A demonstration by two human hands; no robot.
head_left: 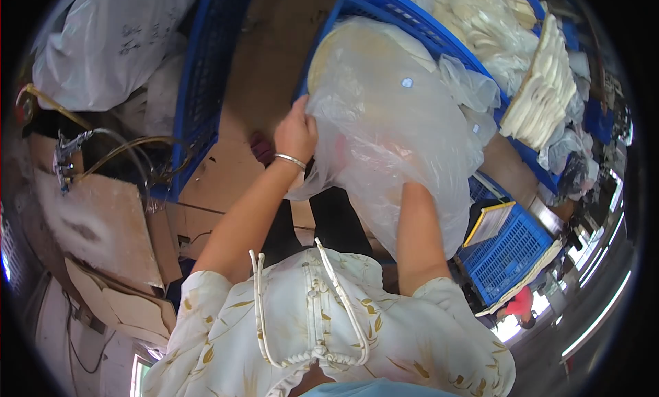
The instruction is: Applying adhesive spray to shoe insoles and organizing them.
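Clear plastic bag [391,136] lies straight ahead of me, draped over the near end of the blue crate [419,23], its length running from the crate toward my lap. My left hand [296,132] pinches its left edge, arm stretched forward. My right hand is buried inside the bag; its grip I cannot tell.

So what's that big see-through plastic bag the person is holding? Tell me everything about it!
The plastic bag is large, thin, clear and crinkly, with a cloudy shine. It bulges over a round, flat, pale stack inside. It lies tilted over the edge of a blue crate. The left hand grips its left edge, bunching the film. The right forearm disappears behind or into the bag's lower part, so the right hand is hidden. Loose folds hang down at its bottom.
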